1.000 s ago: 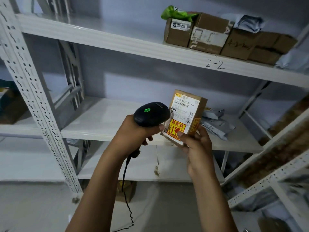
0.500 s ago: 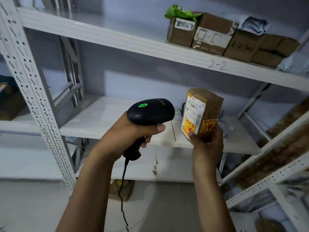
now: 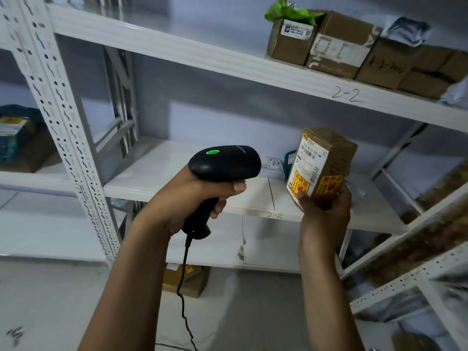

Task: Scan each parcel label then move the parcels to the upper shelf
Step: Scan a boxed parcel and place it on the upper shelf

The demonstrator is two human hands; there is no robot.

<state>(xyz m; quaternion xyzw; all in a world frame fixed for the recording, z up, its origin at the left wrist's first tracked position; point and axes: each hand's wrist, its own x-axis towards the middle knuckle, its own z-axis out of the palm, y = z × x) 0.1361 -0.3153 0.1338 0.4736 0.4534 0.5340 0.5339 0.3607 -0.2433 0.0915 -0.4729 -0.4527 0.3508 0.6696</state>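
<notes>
While your left hand (image 3: 187, 196) gripped the black handheld barcode scanner (image 3: 225, 162) by its handle, fingers curled round it and thumb tip pressed under the head, a green light (image 3: 212, 151) glowed on top. The scanner's cable (image 3: 182, 287) hung down toward the floor.

Your right hand (image 3: 326, 214) held a small cardboard parcel (image 3: 336, 153) from below, thumb pinched against the labelled face, fingers wrapped round the far side. You had the parcel in the air, near upright with a slight tilt, in front of the middle shelf (image 3: 177, 173) marked 2-3. It sat to the right of the scanner and apart from it. The white shipping label (image 3: 307, 160) with its barcode faced left, toward the scanner head. Yellow-and-red stickers (image 3: 301, 184) showed low on two faces.

The upper shelf (image 3: 202, 57), marked 2-2, carried a row of cardboard boxes (image 3: 339, 51) at its right end, with a green bag (image 3: 286, 11) behind the leftmost. Another box (image 3: 192, 282) lay on the floor under the rack.
</notes>
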